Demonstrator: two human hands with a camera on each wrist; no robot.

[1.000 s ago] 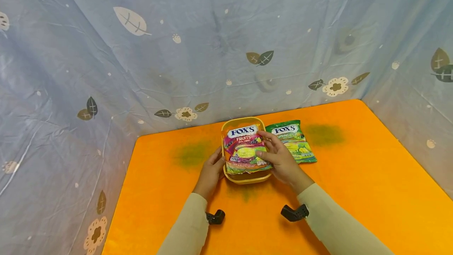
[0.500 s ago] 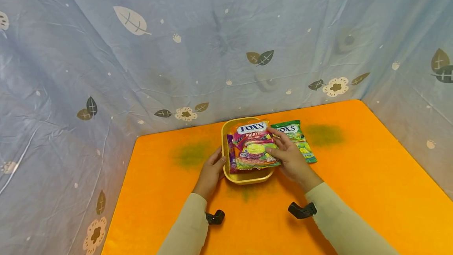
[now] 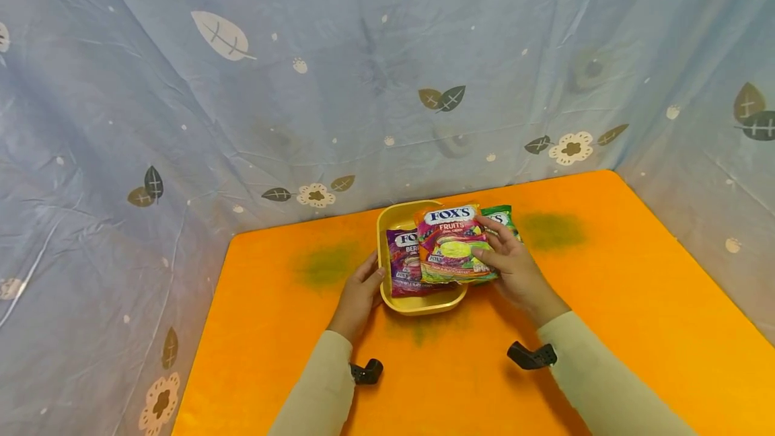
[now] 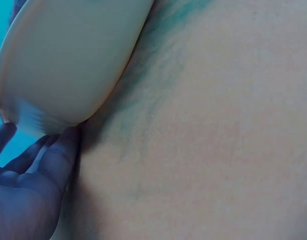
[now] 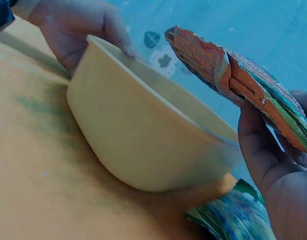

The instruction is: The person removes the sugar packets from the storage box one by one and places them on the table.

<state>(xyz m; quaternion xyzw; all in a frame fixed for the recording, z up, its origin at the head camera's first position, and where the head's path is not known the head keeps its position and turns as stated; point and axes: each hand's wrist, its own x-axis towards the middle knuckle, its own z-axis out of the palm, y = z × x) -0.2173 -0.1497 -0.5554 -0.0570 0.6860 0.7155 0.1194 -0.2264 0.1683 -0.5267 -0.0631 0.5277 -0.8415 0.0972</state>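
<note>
My right hand pinches an orange-and-magenta Fox's Fruits candy bag by its right edge. The bag is raised over the right side of a yellow plastic tub. In the right wrist view the held candy bag is seen edge-on, above the tub's rim and apart from it. My left hand grips the tub's left side, thumb at the rim; in the left wrist view its fingers touch the outer wall. Inside the tub lies a purple Fox's candy bag, partly covered by the raised one.
A green Fox's candy bag lies on the orange tabletop right of the tub, mostly hidden behind the held bag and right hand. Patterned blue curtains border the table at the back and sides.
My right hand has moved the Fruits candy bag rightward from over the tub's middle. The purple bag beneath has come into view, and the green one is now more covered. My left hand stays in place.
</note>
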